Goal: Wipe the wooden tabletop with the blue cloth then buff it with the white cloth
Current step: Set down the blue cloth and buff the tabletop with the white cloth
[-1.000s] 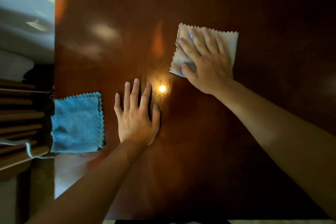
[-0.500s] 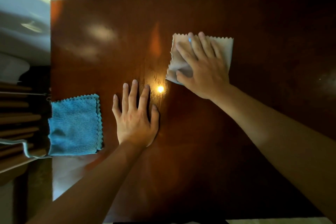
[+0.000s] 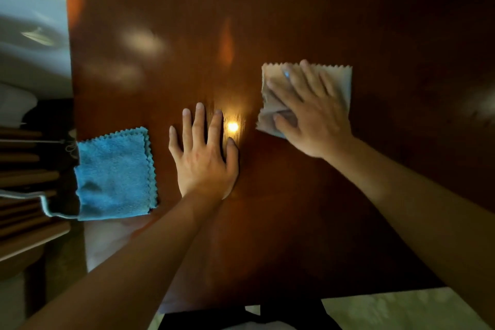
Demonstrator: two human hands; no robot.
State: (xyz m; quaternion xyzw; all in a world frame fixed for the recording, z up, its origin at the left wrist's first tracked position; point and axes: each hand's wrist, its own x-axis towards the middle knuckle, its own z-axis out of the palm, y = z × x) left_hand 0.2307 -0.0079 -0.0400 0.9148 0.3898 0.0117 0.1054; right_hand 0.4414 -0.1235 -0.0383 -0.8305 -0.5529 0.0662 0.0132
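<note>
The dark, glossy wooden tabletop [image 3: 294,21] fills most of the view. My right hand [image 3: 313,112] lies flat with straight fingers on the white cloth [image 3: 341,80], pressing it onto the wood right of centre. My left hand [image 3: 203,158] rests flat on the bare wood at the middle, fingers spread, holding nothing. The folded blue cloth [image 3: 115,174] sits at the table's left edge, a little left of my left hand and hanging slightly over the side.
A bright light reflection [image 3: 232,126] shines on the wood between my hands. Wooden slats [image 3: 24,179] of a piece of furniture stand beyond the left edge. Pale floor [image 3: 388,308] shows past the near edge.
My right hand has slid the white cloth toward me across the wood. My left hand and the blue cloth have stayed in place.
</note>
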